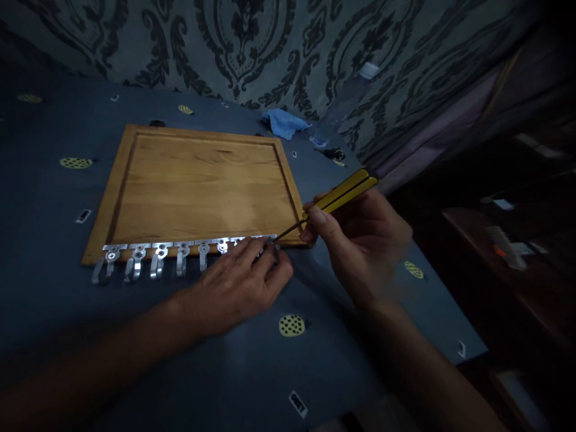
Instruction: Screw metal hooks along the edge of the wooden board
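Observation:
A wooden board (202, 186) with a raised frame lies flat on the table. Along its near edge runs a metal hook rail (182, 252), its row of silver hooks hanging past the wood. My left hand (245, 279) rests over the rail's right end, fingers bent and pressed on it, covering several hooks. In my right hand (360, 240) is a screwdriver (344, 192) with a yellow and black handle, gripped between thumb and fingers. Its shaft slants down to the left, and the tip meets the rail's right end beside my left fingertips. Any screw under the tip is hidden.
Behind the board a blue cloth (285, 123) lies near a clear plastic bottle (342, 105). A small black object (333, 154) sits by the bottle. The blue patterned tablecloth (148, 372) reaches the table edge at right, and patterned wallpaper (243, 48) covers the wall behind.

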Action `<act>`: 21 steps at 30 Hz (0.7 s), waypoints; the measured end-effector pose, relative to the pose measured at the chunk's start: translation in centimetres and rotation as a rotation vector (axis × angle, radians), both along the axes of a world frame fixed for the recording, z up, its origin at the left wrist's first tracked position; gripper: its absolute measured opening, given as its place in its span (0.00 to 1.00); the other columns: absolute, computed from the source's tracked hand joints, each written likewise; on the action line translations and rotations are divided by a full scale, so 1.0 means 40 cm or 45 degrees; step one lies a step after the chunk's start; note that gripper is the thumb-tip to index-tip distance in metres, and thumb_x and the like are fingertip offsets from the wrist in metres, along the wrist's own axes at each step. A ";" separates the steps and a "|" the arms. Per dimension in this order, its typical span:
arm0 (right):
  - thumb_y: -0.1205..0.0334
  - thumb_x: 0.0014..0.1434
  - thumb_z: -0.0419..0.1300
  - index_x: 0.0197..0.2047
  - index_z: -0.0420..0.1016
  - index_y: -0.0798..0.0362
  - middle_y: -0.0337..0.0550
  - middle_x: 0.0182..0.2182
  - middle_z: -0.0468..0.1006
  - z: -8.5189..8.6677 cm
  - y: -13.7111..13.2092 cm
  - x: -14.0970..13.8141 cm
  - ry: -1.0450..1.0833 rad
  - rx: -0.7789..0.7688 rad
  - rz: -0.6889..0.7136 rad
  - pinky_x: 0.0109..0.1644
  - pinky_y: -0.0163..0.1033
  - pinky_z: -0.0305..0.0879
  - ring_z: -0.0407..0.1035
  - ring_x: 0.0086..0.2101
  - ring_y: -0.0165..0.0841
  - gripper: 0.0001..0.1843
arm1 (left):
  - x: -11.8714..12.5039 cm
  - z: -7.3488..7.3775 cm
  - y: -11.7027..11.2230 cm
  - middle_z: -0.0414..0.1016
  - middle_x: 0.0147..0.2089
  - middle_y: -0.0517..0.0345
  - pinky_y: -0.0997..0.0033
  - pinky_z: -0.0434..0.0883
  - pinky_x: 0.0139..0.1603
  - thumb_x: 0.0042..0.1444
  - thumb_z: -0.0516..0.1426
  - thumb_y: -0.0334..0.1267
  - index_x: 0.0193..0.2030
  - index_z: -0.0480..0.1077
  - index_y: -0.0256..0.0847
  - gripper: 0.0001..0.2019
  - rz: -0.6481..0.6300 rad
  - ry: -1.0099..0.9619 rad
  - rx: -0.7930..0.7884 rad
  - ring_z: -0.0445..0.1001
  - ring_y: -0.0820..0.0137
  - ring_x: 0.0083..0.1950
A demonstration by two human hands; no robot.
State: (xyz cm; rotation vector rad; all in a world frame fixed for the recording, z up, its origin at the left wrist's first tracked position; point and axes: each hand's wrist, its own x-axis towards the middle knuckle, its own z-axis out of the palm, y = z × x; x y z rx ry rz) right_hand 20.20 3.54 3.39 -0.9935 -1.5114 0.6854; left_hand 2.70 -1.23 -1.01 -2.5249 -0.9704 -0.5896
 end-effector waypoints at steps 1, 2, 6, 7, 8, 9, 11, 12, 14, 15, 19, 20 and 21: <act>0.50 0.53 0.75 0.32 0.76 0.48 0.31 0.24 0.76 0.000 0.000 0.001 -0.002 0.002 0.006 0.22 0.31 0.72 0.71 0.20 0.25 0.15 | 0.000 0.000 0.000 0.82 0.49 0.44 0.60 0.77 0.59 0.70 0.47 0.27 0.54 0.69 0.29 0.12 0.004 -0.004 0.000 0.81 0.58 0.55; 0.52 0.52 0.76 0.33 0.76 0.48 0.31 0.25 0.76 -0.001 -0.001 0.002 -0.006 -0.001 0.012 0.23 0.31 0.72 0.72 0.20 0.25 0.15 | 0.000 -0.001 0.000 0.82 0.49 0.45 0.60 0.77 0.59 0.70 0.47 0.27 0.53 0.69 0.30 0.12 0.005 -0.012 0.005 0.81 0.58 0.55; 0.56 0.51 0.77 0.34 0.77 0.47 0.31 0.26 0.77 -0.006 -0.008 0.005 -0.021 -0.006 0.067 0.24 0.31 0.74 0.72 0.21 0.25 0.13 | 0.001 -0.003 0.001 0.82 0.49 0.44 0.60 0.78 0.57 0.70 0.47 0.27 0.53 0.69 0.29 0.12 -0.006 -0.021 0.018 0.81 0.57 0.55; 0.56 0.52 0.77 0.34 0.78 0.47 0.31 0.27 0.78 -0.008 -0.011 0.007 -0.030 -0.004 0.088 0.25 0.31 0.74 0.72 0.21 0.25 0.13 | 0.002 -0.003 0.001 0.82 0.49 0.44 0.59 0.78 0.57 0.70 0.47 0.27 0.53 0.69 0.29 0.12 -0.004 -0.021 0.019 0.81 0.57 0.55; 0.57 0.52 0.76 0.35 0.78 0.46 0.31 0.27 0.78 -0.009 -0.013 0.008 -0.045 -0.002 0.108 0.25 0.32 0.74 0.72 0.22 0.25 0.12 | 0.002 -0.004 0.000 0.82 0.49 0.44 0.59 0.78 0.58 0.70 0.47 0.27 0.53 0.69 0.29 0.12 0.001 -0.023 0.018 0.81 0.57 0.55; 0.57 0.52 0.76 0.35 0.78 0.46 0.31 0.28 0.77 -0.010 -0.015 0.009 -0.065 0.004 0.120 0.26 0.32 0.74 0.72 0.22 0.25 0.12 | 0.002 -0.005 -0.001 0.82 0.49 0.44 0.59 0.78 0.58 0.70 0.47 0.27 0.54 0.69 0.29 0.12 0.009 -0.024 0.008 0.81 0.57 0.56; 0.56 0.52 0.76 0.35 0.79 0.46 0.33 0.29 0.78 -0.008 -0.018 0.012 -0.117 0.006 0.120 0.27 0.34 0.74 0.72 0.23 0.27 0.12 | 0.002 -0.007 -0.004 0.81 0.50 0.45 0.59 0.78 0.58 0.70 0.47 0.28 0.54 0.69 0.30 0.12 0.022 -0.031 -0.009 0.80 0.57 0.57; 0.56 0.52 0.76 0.36 0.79 0.46 0.33 0.29 0.78 -0.006 -0.019 0.014 -0.133 0.000 0.116 0.27 0.34 0.74 0.72 0.23 0.27 0.12 | 0.001 -0.008 -0.005 0.81 0.51 0.45 0.60 0.78 0.58 0.70 0.47 0.28 0.54 0.69 0.30 0.12 0.021 -0.032 -0.011 0.80 0.57 0.57; 0.55 0.53 0.76 0.39 0.81 0.45 0.34 0.31 0.79 0.002 -0.018 0.019 -0.140 -0.039 0.126 0.28 0.35 0.75 0.72 0.24 0.28 0.12 | 0.000 -0.008 -0.006 0.81 0.50 0.45 0.60 0.78 0.59 0.70 0.47 0.28 0.54 0.69 0.30 0.12 0.019 -0.026 -0.006 0.80 0.57 0.57; 0.55 0.54 0.75 0.42 0.82 0.45 0.34 0.31 0.80 0.006 -0.017 0.022 -0.133 -0.073 0.148 0.29 0.36 0.76 0.73 0.24 0.28 0.12 | 0.000 -0.008 -0.006 0.81 0.50 0.45 0.60 0.78 0.59 0.70 0.47 0.28 0.54 0.69 0.30 0.13 0.016 -0.022 -0.001 0.80 0.57 0.56; 0.53 0.59 0.71 0.48 0.83 0.46 0.37 0.32 0.82 0.018 -0.004 0.030 -0.079 -0.207 0.259 0.31 0.36 0.78 0.75 0.25 0.29 0.15 | 0.000 -0.006 -0.001 0.81 0.51 0.44 0.60 0.77 0.59 0.70 0.47 0.28 0.54 0.69 0.30 0.12 0.006 -0.019 -0.016 0.80 0.57 0.57; 0.52 0.58 0.72 0.47 0.84 0.46 0.37 0.32 0.82 0.019 -0.001 0.030 -0.063 -0.211 0.263 0.31 0.35 0.77 0.75 0.25 0.28 0.15 | 0.001 -0.006 0.001 0.81 0.51 0.43 0.59 0.77 0.59 0.70 0.47 0.28 0.54 0.68 0.30 0.12 0.002 -0.017 -0.018 0.80 0.57 0.56; 0.52 0.56 0.73 0.45 0.84 0.47 0.36 0.31 0.82 0.019 0.001 0.028 -0.050 -0.206 0.255 0.29 0.34 0.76 0.74 0.24 0.28 0.15 | 0.001 -0.005 0.002 0.81 0.51 0.43 0.59 0.77 0.59 0.70 0.47 0.28 0.54 0.69 0.30 0.12 0.002 -0.016 -0.017 0.80 0.57 0.56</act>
